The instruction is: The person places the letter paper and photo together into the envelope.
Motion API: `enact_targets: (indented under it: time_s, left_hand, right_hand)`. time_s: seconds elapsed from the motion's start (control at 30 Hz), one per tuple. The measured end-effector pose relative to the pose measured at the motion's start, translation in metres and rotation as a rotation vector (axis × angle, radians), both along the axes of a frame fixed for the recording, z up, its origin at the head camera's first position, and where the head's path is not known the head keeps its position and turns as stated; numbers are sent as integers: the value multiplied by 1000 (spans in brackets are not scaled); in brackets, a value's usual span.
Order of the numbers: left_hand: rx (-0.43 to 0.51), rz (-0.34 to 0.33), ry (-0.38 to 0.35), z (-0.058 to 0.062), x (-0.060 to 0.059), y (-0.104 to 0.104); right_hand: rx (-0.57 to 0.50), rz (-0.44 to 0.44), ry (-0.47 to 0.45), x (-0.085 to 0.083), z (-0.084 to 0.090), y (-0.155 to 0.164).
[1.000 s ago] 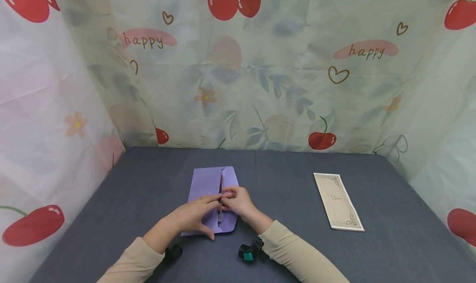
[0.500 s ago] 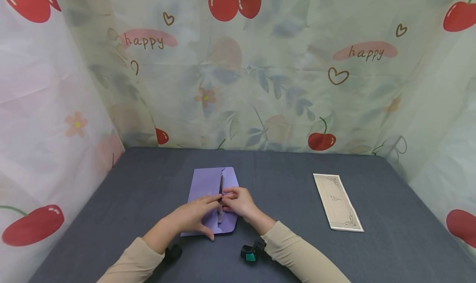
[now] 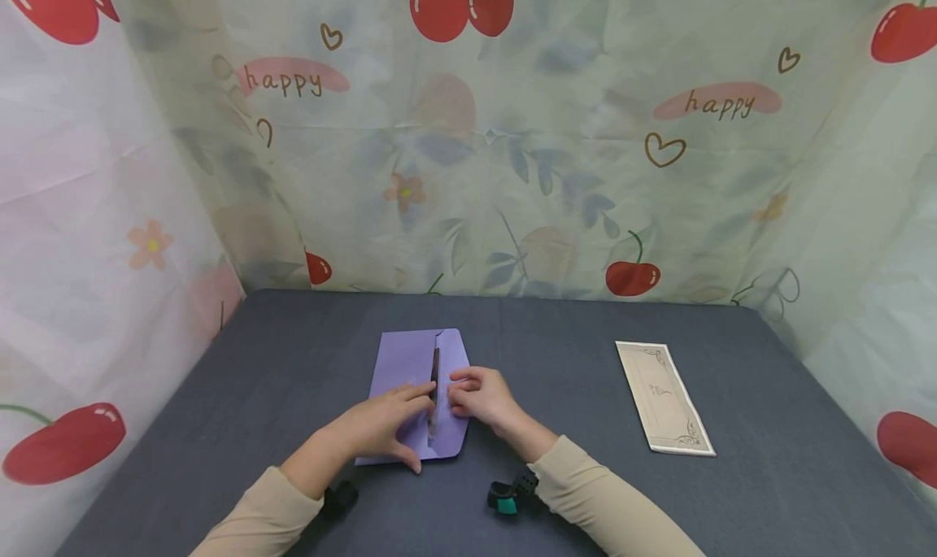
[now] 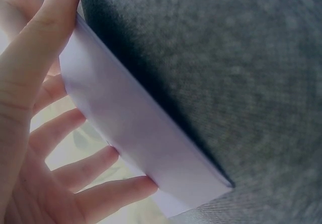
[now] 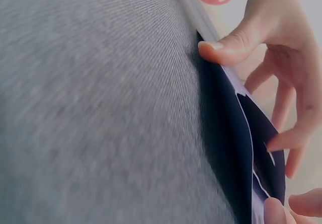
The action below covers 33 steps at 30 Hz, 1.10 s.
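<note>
A purple envelope (image 3: 401, 360) lies on the grey table (image 3: 564, 354), with a dark slit along its flap edge. My left hand (image 3: 381, 427) rests flat on the envelope's left half with straight fingers, its thumb at the near edge. In the left wrist view those fingers (image 4: 75, 178) lie on the pale envelope (image 4: 146, 143). My right hand (image 3: 479, 394) is on the right part, fingers curled at the flap edge. In the right wrist view the thumb (image 5: 226, 48) presses the outer side of the envelope (image 5: 226, 128), the fingers hook over the slightly raised flap.
A long cream card (image 3: 662, 398) with a decorated border lies flat to the right. Cherry-print curtains (image 3: 512, 134) close in the table at the back and both sides. Small black wrist devices (image 3: 505, 498) sit by my sleeves at the near edge.
My right hand has slid slightly to the right, away from the slit, with the flap edge under its fingers. The left hand and the envelope have stayed put.
</note>
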<state>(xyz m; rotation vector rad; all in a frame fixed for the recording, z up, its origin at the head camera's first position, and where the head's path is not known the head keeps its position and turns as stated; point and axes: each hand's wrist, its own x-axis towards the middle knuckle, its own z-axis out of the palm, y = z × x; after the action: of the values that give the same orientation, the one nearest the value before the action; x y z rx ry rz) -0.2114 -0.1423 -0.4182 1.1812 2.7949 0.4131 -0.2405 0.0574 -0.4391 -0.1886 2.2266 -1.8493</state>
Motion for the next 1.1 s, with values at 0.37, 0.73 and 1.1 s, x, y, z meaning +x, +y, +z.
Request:
enact_targets:
  time_s: [0.37,0.73,1.1]
  left_hand:
    - [-9,10,-32,1,-1,1]
    - [-6,-2,-10,1,0,-1]
    - [-3,-3,-13,2,2,-1]
  right_hand:
    - [18,-21,-4,0,5,25]
    - [122,-98,-8,1,12,66]
    - [181,-107,-6,2,17,120]
